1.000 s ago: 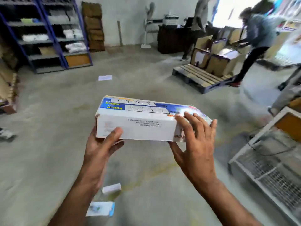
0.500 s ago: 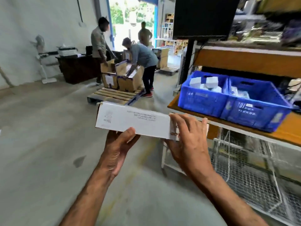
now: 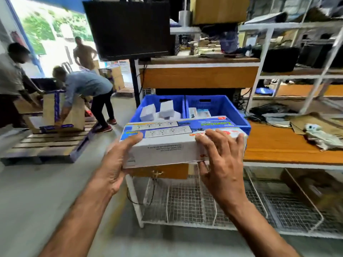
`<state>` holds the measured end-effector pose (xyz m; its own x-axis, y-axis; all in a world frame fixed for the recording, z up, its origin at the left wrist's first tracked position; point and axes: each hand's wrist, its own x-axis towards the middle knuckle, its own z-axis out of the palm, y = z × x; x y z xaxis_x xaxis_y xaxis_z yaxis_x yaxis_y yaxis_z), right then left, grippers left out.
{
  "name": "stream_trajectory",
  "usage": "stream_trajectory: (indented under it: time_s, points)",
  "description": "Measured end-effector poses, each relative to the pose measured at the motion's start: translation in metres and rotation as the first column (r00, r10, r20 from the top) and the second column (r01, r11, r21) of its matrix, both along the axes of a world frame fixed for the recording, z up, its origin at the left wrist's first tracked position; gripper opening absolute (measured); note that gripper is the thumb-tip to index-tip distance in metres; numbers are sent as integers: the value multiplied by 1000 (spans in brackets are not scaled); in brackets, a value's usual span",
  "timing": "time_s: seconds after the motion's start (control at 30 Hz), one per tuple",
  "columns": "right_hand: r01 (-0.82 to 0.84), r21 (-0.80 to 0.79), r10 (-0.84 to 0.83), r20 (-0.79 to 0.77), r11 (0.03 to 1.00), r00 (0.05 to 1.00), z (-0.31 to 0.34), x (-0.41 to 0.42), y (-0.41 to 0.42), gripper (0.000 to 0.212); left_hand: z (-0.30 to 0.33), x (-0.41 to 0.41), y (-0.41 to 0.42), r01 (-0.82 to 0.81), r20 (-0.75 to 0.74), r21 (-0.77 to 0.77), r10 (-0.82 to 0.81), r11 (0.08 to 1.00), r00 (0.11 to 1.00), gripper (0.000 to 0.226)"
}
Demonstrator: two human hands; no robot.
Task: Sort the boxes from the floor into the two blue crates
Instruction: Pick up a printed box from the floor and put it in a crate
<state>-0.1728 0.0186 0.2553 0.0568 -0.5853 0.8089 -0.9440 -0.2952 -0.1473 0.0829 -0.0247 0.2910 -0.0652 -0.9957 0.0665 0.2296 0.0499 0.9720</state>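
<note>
Box [image 3: 167, 141] gripped at both ends, left hand [image 3: 115, 164], right hand [image 3: 222, 164], just before blue crates [image 3: 239, 117]. Risk: near rim snags box, wrong crate chosen.

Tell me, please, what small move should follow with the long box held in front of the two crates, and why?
Probably carry the power strip box forward over the right blue crate. Both the left hand and right hand grip it short of the crates; the right crate holds similar printed boxes, while the left blue crate holds small white boxes.

Crate [image 3: 213, 105] fronts hidden behind box [image 3: 167, 145]
</note>
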Motion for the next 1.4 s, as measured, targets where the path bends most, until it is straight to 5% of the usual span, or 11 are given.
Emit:
stream_trajectory:
  time_s: [0.2, 0.33, 0.5, 0.6, 0.73, 0.83, 0.9, 0.97, 1.03, 1.27, 1.4]
  points:
    - [71, 157, -110, 260, 985, 959, 17, -50, -98, 63, -5, -56, -145, 144, -54, -56, -147, 988, 988, 60]
    - [81, 309, -259, 597, 948, 759, 17, -102, -164, 76, -14, -87, -230, 200, -67, -38, -202, 979, 977, 54]
    - [-45, 459, -329, 700, 887, 634, 7, -165, -233, 100, -33, -132, -306, 293, 72, -47, -290, 955, 954, 46]
    - [26, 457, -364, 672, 889, 645, 3, -190, -274, 101, -40, -163, -348, 174, 259, -84, -147, 981, 955, 35]
    - [23, 459, -357, 659, 888, 662, -6, -218, -332, 100, -39, -202, -402, 140, 424, -111, -80, 984, 902, 59]
    - [-25, 516, -346, 608, 856, 714, -5, -234, -364, 105, -38, -222, -435, 136, 664, -138, -10, 981, 747, 126]
    - [-71, 559, -333, 586, 826, 739, -5, -251, -380, 114, -37, -234, -454, 188, 864, -152, 38, 970, 502, 157]
    - [-54, 595, -352, 544, 802, 762, -6, -264, -388, 121, -40, -244, -472, 263, 958, -160, 85, 951, 275, 158]
    - [9, 643, -401, 468, 766, 787, -12, -274, -394, 120, -42, -260, -491, 307, 983, -155, 115, 939, 144, 150]
    - [263, 750, -508, 113, 607, 854, -27, -249, -399, 97, -55, -316, -570, 419, 970, -95, 178, 903, -163, 145]
    - [223, 800, -475, 86, 556, 876, -30, -224, -399, 97, -78, -315, -606, 468, 975, 3, 102, 884, -199, 152]
